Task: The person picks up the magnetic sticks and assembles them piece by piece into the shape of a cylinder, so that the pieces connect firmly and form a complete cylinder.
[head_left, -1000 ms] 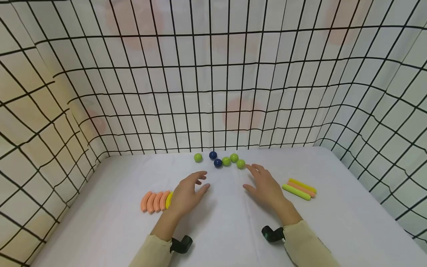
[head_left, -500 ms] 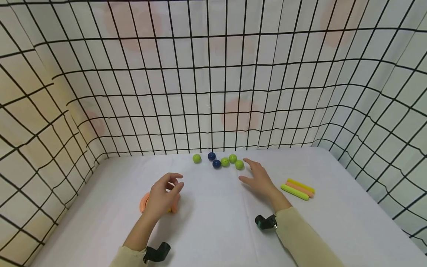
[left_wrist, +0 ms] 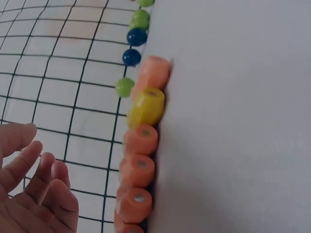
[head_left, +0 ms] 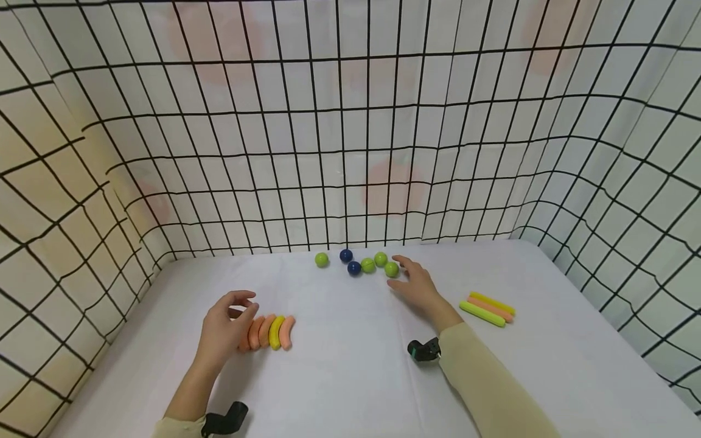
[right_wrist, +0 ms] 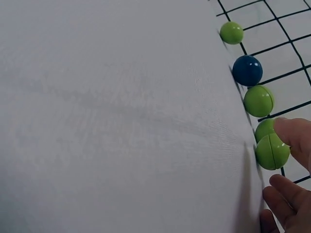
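Observation:
My left hand (head_left: pixel 221 331) hovers over the left end of a row of curved, sausage-like orange pieces (head_left: pixel 265 331), its fingers loosely bent with nothing in them. It hides part of the leftmost pieces. One yellow curved piece (head_left: pixel 276 333) lies second from the row's right end. At the back, my right hand (head_left: pixel 416 289) reaches beside the rightmost green ball (head_left: pixel 391 269), thumb and fingers spread apart. In the right wrist view, the thumb (right_wrist: pixel 294 133) overlaps the green balls (right_wrist: pixel 272 152), with the fingers below them.
Two navy balls (head_left: pixel 354 267) and several green balls (head_left: pixel 321 260) line the table's back edge. Right of my right hand lie three straight sticks: yellow-green (head_left: pixel 482 314), orange (head_left: pixel 491 307) and yellow (head_left: pixel 495 303). A black wire grid (head_left: pixel 350 152) encloses the white table (head_left: pixel 339 377).
My left hand has moved left from the row's right end to its left end, uncovering the yellow piece and the orange one beside it. My right hand has shifted slightly left and farther back.

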Available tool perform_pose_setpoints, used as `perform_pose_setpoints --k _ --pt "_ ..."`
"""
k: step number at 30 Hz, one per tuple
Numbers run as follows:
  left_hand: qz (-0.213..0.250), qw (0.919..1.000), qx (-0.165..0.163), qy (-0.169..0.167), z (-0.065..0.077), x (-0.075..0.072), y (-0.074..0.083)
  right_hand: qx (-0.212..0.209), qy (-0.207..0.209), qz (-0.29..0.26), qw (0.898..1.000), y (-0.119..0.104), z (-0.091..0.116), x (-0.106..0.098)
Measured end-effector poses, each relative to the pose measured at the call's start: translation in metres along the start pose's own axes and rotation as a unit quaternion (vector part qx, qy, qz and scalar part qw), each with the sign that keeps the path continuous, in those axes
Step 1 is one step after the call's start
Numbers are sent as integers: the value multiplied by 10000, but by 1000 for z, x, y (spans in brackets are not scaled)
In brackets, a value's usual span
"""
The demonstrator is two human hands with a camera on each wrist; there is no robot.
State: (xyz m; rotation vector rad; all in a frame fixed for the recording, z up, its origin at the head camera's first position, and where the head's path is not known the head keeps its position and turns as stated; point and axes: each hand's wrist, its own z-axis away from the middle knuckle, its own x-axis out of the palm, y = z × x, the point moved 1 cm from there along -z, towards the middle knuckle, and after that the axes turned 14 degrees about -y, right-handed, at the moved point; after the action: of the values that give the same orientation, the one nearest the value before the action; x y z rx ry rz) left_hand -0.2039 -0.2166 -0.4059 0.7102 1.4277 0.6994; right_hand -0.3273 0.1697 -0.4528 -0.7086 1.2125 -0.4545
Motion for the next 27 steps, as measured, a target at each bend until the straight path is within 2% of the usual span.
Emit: perform_pose_setpoints --k 5,10,12,15,19,23,27 --pt "-90 9996 -174 186 0 -7 -10 184 27 -40 9998 -1 -4 2" --pt "-279 9985 -297 374 0 -15 -22 132 51 -74 9999 -2 -4 3" --pt "-354 9982 -351 343 -1 -17 -26 117 73 -51 9999 -3 -3 3" --pt "-372 9979 -477 223 -1 -20 -32 121 114 -36 9999 -3 -3 2" --pt "-200 9973 -695 -142 -1 -23 -39 129 148 -68 9998 -2 -3 1" --pt "-49 9953 -815 -518 -2 -23 -46 163 162 -53 9997 -2 -4 2" --pt "-87 9941 -838 -681 -2 -22 -51 193 134 -79 9997 -3 -5 3"
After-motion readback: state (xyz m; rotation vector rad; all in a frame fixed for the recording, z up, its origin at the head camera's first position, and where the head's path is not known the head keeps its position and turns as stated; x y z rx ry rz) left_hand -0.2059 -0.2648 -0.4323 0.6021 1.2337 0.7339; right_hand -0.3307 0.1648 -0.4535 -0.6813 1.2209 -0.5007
